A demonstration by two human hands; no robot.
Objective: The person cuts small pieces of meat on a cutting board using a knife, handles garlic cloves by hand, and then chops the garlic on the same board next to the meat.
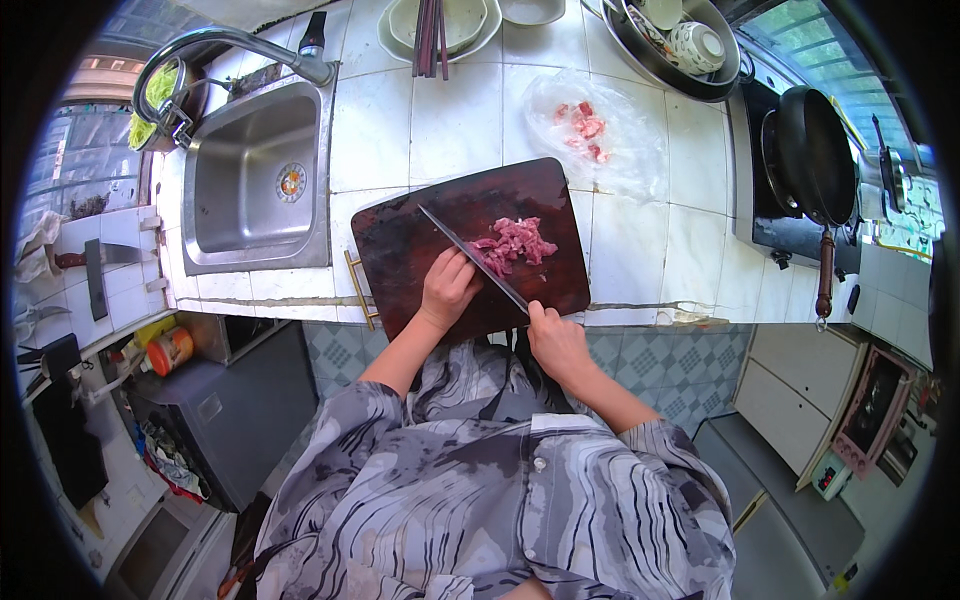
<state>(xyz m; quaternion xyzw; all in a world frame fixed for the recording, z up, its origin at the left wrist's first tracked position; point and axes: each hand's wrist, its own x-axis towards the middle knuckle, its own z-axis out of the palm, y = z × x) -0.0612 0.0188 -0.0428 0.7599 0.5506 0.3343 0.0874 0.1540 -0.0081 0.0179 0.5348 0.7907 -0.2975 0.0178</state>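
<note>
My right hand (pixel 556 341) is wrapped around the handle of a kitchen knife (pixel 474 257), whose blade slants across a dark wooden cutting board (pixel 405 262) toward its far left. Chopped raw meat (pixel 521 244) lies in a loose heap just right of the blade. On the blade's other side is my left hand (pixel 450 286), fingers bent and tips right against or beside the steel. Whether anything is under those fingertips is hidden. The board's near edge juts past the counter toward my body.
A clear plastic bag (pixel 637 161) with raw meat pieces (pixel 586 126) lies behind the board. At left is a steel sink (pixel 247 195) with a faucet (pixel 225 36). Bowls (pixel 484 34) with chopsticks (pixel 430 37) stand at the back; a frying pan (pixel 816 154) is on the stove at right.
</note>
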